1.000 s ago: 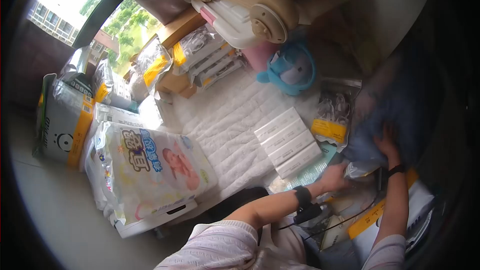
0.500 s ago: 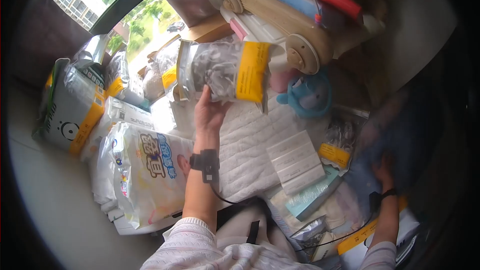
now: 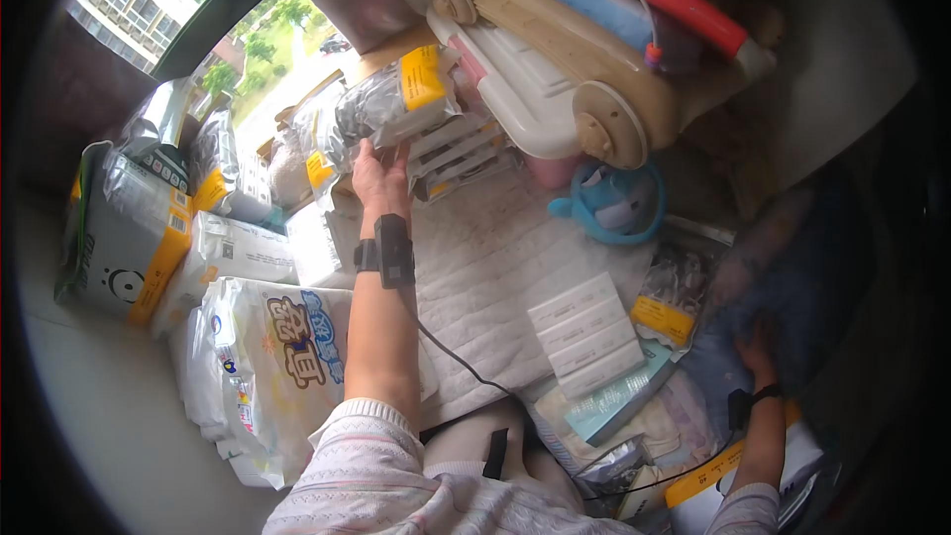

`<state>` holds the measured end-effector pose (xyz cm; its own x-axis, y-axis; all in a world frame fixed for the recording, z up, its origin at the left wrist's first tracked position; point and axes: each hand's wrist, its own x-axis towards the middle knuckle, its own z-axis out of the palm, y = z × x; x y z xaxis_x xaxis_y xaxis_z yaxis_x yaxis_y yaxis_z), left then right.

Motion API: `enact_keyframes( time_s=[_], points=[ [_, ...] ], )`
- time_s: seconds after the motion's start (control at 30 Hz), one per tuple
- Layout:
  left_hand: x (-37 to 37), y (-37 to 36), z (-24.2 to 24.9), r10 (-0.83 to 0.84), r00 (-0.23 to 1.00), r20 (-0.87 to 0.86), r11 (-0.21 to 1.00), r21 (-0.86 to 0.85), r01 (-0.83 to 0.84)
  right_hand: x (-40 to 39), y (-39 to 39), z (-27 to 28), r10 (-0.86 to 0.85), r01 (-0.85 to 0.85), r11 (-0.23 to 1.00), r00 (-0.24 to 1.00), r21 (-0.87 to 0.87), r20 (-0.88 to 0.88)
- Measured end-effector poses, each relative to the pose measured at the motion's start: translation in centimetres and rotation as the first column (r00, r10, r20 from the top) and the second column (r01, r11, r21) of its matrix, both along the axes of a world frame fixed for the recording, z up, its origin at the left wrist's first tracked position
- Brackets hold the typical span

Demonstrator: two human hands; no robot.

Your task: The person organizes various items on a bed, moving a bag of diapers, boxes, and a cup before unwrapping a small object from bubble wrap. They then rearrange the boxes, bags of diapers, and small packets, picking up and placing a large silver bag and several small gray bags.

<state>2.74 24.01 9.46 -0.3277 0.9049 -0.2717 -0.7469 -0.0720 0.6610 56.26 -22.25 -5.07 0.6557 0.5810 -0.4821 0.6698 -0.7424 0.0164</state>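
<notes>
My left hand reaches forward with its fingers at the lower edge of a clear bag with a yellow label, gripping it from below. Dark and clear contents show through the plastic. The bag lies beside other yellow-labelled packs near the window and above a stack of flat packs. On the right, my right hand is against a dark blue, soft-looking item; its fingertips are partly hidden. Close to that hand is another clear bag with a yellow label.
A white quilted mat carries a white ridged pack over a teal box. A blue toy sits behind them. Large diaper packs stand at left. A beige and white wheeled item is at the back.
My left hand has carried the yellow-labelled bag forward and left, and the bag has tilted. The flat packs beneath have come into view. My right hand has barely moved.
</notes>
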Motion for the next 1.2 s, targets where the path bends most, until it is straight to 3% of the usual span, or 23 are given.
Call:
enact_keyframes(
  time_s=[0.23, 0.57, 0.63, 0.67, 0.73, 0.77, 0.83, 0.87, 0.9, 0.93, 0.97, 1.03, 1.07, 1.13, 1.2],
  points=[
    [-1.5, -0.7, 0.1, 0.038, 0.997, -0.060, 0.999, -0.006, -0.038, -0.4, 0.3, 0.4, -0.015, 0.015, 0.999, 1.000, -0.036, 0.003],
    [1.0, 3.8, -3.9, -0.148, 0.986, -0.072, 0.988, -0.045, 0.145, -1.3, 1.3, 1.9, -0.047, 0.045, 0.995, 0.999, -0.090, -0.023],
    [0.2, 3.5, -3.4, -0.388, 0.905, -0.173, 0.921, -0.106, 0.375, -1.6, 1.3, 2.2, -0.045, 0.043, 0.997, 0.999, -0.065, -0.026],
    [0.4, 2.2, -2.2, -0.386, 0.905, -0.178, 0.922, -0.105, 0.373, -1.7, 1.4, 2.2, -0.042, 0.041, 0.999, 0.999, -0.035, -0.029],
    [1.4, -1.2, -0.1, -0.529, 0.778, -0.339, 0.843, -0.313, 0.437, -1.7, 1.5, 2.2, -0.042, 0.041, 0.999, 0.999, -0.019, -0.035],
    [2.1, -1.8, 0.5, -0.550, 0.680, -0.486, 0.826, -0.435, 0.358, -1.6, 1.7, 2.4, -0.045, 0.045, 0.999, 0.998, -0.007, -0.037],
    [2.6, -1.6, 0.6, -0.316, 0.245, -0.916, 0.948, -0.295, 0.122, -1.8, 1.7, 2.8, -0.039, 0.039, 0.999, 0.999, -0.025, -0.022],
    [2.8, -1.4, 1.2, -0.093, 0.063, -0.994, 0.995, -0.090, 0.049, -1.8, 1.6, 3.0, -0.032, 0.032, 0.998, 0.999, -0.047, -0.009],
    [2.8, -0.7, 2.0, 0.130, -0.135, -0.982, 0.992, 0.128, 0.019, -1.7, 1.4, 2.7, -0.035, 0.035, 0.998, 0.999, -0.052, -0.009],
    [3.0, 0.2, 3.3, 0.225, -0.198, -0.954, 0.974, 0.225, 0.023, -1.4, 1.1, 2.1, -0.048, 0.047, 0.997, 0.999, -0.064, -0.012],
    [3.0, 1.6, 3.3, 0.288, -0.396, -0.872, 0.951, 0.308, 0.013, -1.0, 0.9, 1.4, -0.061, 0.060, 0.995, 0.998, -0.074, -0.016],
    [3.2, 3.9, 3.2, 0.044, -0.489, -0.871, 0.998, 0.058, -0.012, -0.4, 0.2, 0.1, -0.024, 0.025, 0.998, 1.000, -0.061, 0.017],
    [3.7, 4.6, 2.8, 0.041, -0.490, -0.871, 0.999, 0.050, -0.004, -0.2, -0.3, -0.5, 0.021, -0.018, 0.999, 0.998, -0.050, 0.053],
    [4.3, 5.7, 1.9, -0.179, -0.532, -0.828, 0.977, -0.211, 0.000, 0.2, -0.7, -1.3, 0.025, -0.023, 0.999, 0.998, -0.030, 0.062],
    [4.3, 6.1, 1.3, -0.175, -0.533, -0.828, 0.978, -0.209, 0.004, 0.3, -0.8, -1.7, 0.040, -0.040, 0.999, 0.997, -0.009, 0.066]
  ],
)
